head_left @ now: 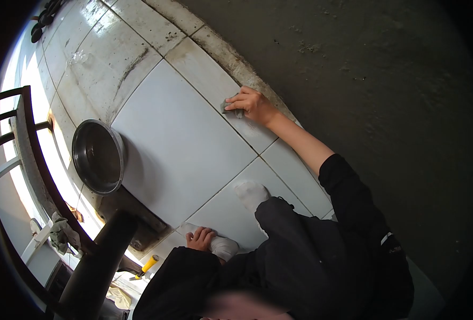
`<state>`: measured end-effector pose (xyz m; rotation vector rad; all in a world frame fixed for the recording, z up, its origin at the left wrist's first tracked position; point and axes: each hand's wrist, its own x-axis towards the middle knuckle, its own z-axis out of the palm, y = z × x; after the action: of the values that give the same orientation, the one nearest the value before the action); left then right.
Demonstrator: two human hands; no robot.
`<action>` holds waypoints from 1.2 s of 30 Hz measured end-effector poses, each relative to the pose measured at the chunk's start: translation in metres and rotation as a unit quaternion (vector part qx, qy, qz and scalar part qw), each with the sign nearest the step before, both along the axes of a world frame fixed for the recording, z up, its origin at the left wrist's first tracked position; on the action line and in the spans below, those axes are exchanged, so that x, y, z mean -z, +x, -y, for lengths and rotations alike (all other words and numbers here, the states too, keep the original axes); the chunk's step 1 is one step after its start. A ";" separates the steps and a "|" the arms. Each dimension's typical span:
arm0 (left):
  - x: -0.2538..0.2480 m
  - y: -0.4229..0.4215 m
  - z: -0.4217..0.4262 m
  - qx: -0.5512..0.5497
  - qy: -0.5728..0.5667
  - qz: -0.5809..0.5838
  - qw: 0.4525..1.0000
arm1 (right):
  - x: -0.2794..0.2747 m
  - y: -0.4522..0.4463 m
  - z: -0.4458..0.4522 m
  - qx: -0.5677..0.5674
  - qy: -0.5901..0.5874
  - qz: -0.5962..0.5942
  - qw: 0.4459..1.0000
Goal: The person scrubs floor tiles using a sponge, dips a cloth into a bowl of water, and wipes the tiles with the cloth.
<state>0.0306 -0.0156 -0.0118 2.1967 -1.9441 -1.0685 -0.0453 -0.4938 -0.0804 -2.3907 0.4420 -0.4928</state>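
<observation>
My right hand (253, 104) is closed on a small grey rag (229, 105), pressed against a white tile beside the rough edge of the floor; its folds are partly hidden under my fingers. Down by my body, my left hand (201, 238) rests with bent fingers on my left foot in a white sock (223, 246), holding no object that I can see. Between the hands lies a large, cleaner-looking white tile (186, 144). A metal basin (98, 156) with a dark inside stands at that tile's left side.
Dirt-streaked tiles (108, 48) lie farther off. A dark metal railing (26, 133) runs along the left, with a cloth (64, 234) draped over it. Near a black post (106, 261) is a yellow-handled tool (150, 263). Grey concrete (386, 106) spreads to the right.
</observation>
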 end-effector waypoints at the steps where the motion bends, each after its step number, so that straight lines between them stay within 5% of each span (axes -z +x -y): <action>1: 0.001 0.000 0.000 0.002 -0.004 0.003 1.000 | -0.001 0.007 0.004 0.009 0.021 -0.009 1.000; 5: -0.005 0.001 0.007 0.002 0.002 0.000 1.000 | -0.019 -0.012 0.000 0.043 0.126 -0.004 0.991; 12: -0.007 0.002 0.009 -0.003 0.030 -0.016 0.999 | -0.030 -0.117 -0.063 -0.018 0.005 -0.038 0.999; 19: -0.005 0.003 0.007 0.014 0.053 -0.021 0.998 | -0.003 -0.055 -0.034 -0.021 -0.058 0.018 0.998; 29: -0.007 0.005 0.006 0.011 0.041 -0.021 0.999 | -0.020 -0.013 -0.030 0.056 0.110 0.003 0.992; 36: 0.006 -0.003 -0.024 -0.012 -0.001 0.024 1.000 | -0.019 -0.084 -0.065 -0.001 -0.074 -0.013 0.997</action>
<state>0.0273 0.0083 -0.0173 2.2601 -1.9303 -1.0194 -0.1292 -0.4288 -0.0619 -2.5416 0.4272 -0.5099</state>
